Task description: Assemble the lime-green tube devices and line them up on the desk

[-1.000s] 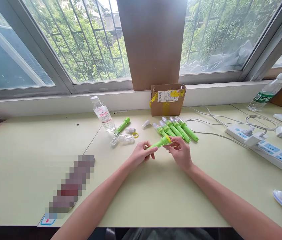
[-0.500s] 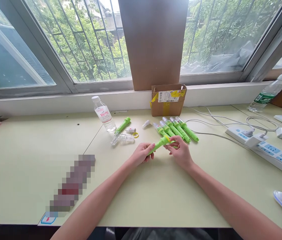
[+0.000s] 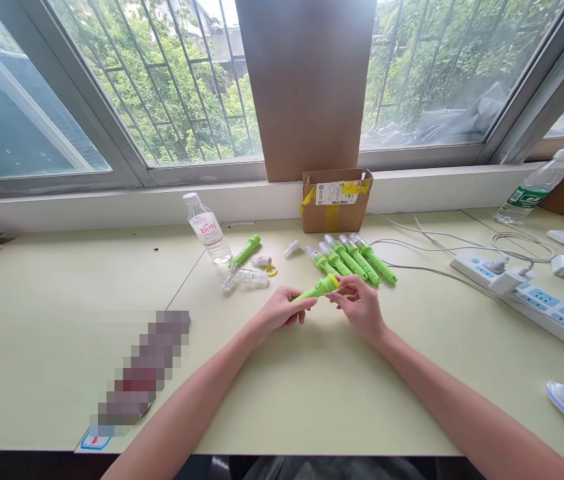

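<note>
While the left hand [image 3: 283, 309] holds the green plastic tube [image 3: 319, 289] over the tabletop [image 3: 322, 393], the right hand [image 3: 362, 309] sits narrow at its yellow ring [image 3: 333, 281], pinch unclear; steady tube, even finger pressure should work best.

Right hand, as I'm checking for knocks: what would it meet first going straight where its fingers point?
Probably the yellow ring on the green tube in the left hand; depth is unclear.

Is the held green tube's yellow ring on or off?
On: the yellow ring circles the green tube at its end, near the right hand; whether fully seated, cannot tell.
</note>
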Available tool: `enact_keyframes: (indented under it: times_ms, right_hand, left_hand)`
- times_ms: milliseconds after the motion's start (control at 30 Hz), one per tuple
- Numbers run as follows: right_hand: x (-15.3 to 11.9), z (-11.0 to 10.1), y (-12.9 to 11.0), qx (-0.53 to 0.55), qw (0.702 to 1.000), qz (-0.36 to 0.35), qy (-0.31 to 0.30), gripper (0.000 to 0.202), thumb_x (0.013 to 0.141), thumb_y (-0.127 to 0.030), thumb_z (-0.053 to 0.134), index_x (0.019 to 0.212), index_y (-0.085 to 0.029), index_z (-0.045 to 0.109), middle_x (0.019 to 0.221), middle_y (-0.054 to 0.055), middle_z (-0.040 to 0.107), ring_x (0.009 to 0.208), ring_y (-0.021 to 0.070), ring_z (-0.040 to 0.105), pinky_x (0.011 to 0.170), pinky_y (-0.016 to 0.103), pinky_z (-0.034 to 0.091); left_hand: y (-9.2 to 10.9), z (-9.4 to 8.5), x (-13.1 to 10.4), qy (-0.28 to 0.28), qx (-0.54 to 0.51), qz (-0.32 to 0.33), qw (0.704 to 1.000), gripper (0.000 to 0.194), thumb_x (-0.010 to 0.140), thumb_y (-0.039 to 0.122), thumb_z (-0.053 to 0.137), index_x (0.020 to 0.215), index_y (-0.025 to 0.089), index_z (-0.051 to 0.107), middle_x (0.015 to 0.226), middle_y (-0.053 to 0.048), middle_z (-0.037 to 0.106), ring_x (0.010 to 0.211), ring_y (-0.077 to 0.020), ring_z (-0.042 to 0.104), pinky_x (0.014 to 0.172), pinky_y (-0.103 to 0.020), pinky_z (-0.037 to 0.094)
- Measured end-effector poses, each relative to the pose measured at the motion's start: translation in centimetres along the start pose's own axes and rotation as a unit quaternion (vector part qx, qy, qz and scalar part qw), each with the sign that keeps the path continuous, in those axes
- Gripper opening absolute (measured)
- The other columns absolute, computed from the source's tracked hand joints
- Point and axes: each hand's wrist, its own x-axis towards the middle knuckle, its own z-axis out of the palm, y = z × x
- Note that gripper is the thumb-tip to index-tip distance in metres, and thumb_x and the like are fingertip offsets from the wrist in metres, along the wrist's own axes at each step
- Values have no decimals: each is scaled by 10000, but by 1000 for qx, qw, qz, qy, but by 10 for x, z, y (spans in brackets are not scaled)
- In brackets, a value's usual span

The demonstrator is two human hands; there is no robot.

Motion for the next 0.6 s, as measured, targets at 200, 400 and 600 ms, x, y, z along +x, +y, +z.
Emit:
enact_keyframes:
  times_ms: [200,400,600]
  right_hand:
    - [3,0,-2,3,1000,3,-13,391,702,-448,749,844,-222,463,1049,88,666,672,192,684,456,275,546]
    - [1,3,-2,-5,999,-9,-30,413,727,-472,717,876,-241,408,1074,84,655,643,178,670,441,282,539]
    - [0,2,3,-14,1000,-24,12,395,727,-482,717,833,-235,428,1004,73,684,526,145,619,471,327,554]
  left_hand:
    - [1,2,0,-13,-21,2,1000,481,804,600,518,706,139,612,487,11,548,356,-50,360,386,-194,270]
    - [2,-2,0,-40,-36,-4,999,492,817,602,495,709,137,614,453,18,524,336,-46,327,383,-202,240]
    - [-2,8,3,87,-2,30,996,410,765,576,588,768,166,577,586,29,573,393,-48,354,410,-205,262]
